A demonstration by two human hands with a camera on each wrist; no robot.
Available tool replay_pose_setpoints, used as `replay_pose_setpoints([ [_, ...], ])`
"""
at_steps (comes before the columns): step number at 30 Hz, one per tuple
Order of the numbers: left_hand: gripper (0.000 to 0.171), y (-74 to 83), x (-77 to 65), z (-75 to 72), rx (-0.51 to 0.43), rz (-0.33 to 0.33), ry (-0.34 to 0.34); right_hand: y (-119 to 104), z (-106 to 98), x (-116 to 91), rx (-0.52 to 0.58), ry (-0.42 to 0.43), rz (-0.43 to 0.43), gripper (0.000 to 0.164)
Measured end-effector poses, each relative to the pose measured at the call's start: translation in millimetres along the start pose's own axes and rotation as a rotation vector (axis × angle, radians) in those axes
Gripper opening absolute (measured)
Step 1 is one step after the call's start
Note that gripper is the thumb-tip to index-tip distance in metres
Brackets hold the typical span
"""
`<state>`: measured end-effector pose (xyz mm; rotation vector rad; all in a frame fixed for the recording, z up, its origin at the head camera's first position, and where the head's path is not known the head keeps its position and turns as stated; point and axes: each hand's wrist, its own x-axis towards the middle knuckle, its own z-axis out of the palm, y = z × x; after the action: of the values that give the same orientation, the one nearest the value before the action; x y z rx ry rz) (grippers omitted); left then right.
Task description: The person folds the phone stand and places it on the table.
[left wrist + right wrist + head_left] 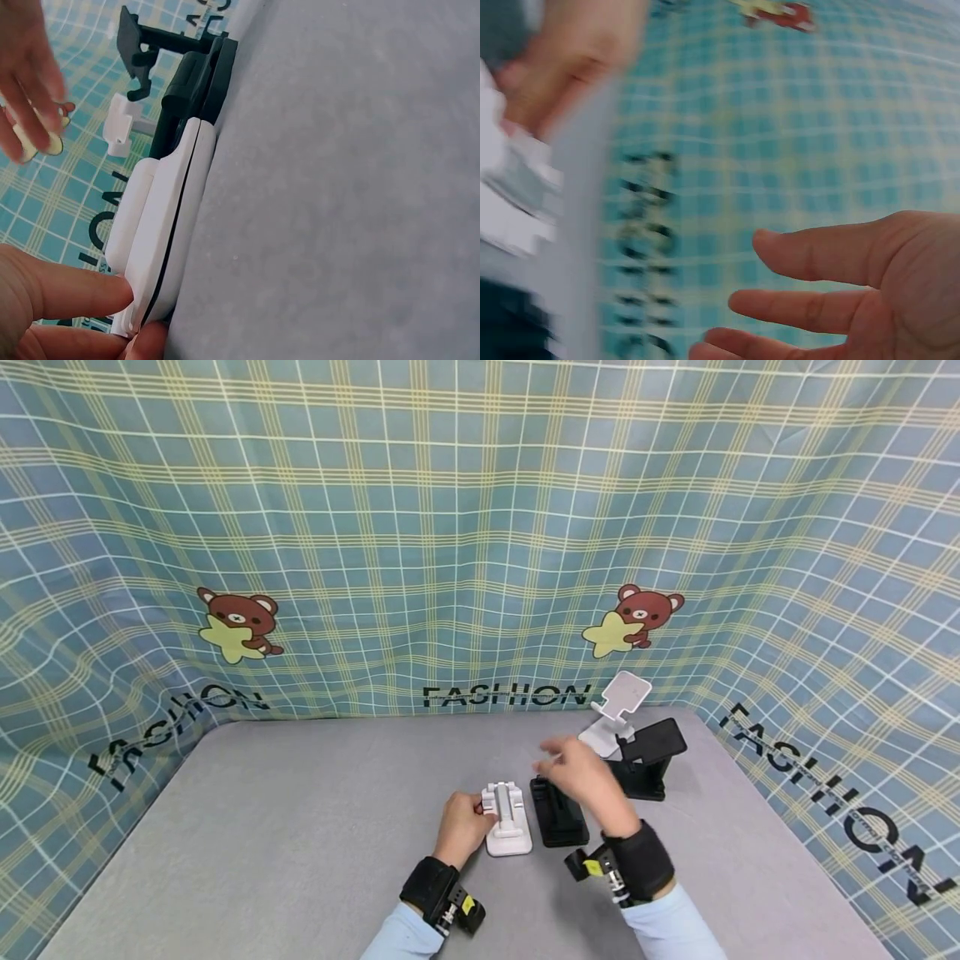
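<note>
A white folding phone stand (510,843) lies folded flat on the grey table. My left hand (459,828) pinches its left edge; in the left wrist view the thumb and fingers grip one end of the white stand (161,232). Just right of it lies a folded black phone stand (567,833). Over that black stand hovers my right hand (588,777), holding nothing. In the right wrist view the right hand (877,292) has its fingers spread apart, while the white stand at the left is blurred.
Behind the right hand stand an unfolded white phone stand (626,695) and an unfolded black phone stand (655,745). A plaid curtain (465,568) surrounds the back and sides of the table (300,827).
</note>
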<state>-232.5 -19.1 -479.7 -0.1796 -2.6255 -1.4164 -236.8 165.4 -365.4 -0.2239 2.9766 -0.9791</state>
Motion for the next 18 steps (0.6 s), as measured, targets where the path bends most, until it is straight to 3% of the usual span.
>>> replay_pose_setpoints([
  [3, 0.008, -0.6, 0.3, 0.5, -0.002, -0.020, -0.008, 3.4, -30.5, -3.5, -0.006, 0.111, -0.020, 0.046],
  [7, 0.008, -0.6, 0.0, 0.7, -0.012, -0.021, -0.011, 24.7, -53.6, -1.5, 0.045, 0.375, 0.003, 0.060],
  [10, 0.010, 0.0, -1.2, 0.3, -0.024, -0.003, 0.004, 50.0, -56.3, 3.8, 0.137, 0.585, 0.066, 0.080],
  [13, 0.014, 0.2, -2.4, 0.1, -0.024, 0.017, 0.022, 76.5, -50.9, 7.9, 0.240, 0.734, 0.147, 0.100],
  [16, 0.015, 0.0, -2.3, 0.1, -0.026, 0.006, 0.019, 98.8, -44.1, 9.4, 0.375, 0.803, 0.234, 0.114],
  [18, 0.015, -0.5, -1.5, 0.5, -0.031, -0.014, 0.007, 110.6, -39.3, 10.2, 0.482, 0.806, 0.288, 0.119],
])
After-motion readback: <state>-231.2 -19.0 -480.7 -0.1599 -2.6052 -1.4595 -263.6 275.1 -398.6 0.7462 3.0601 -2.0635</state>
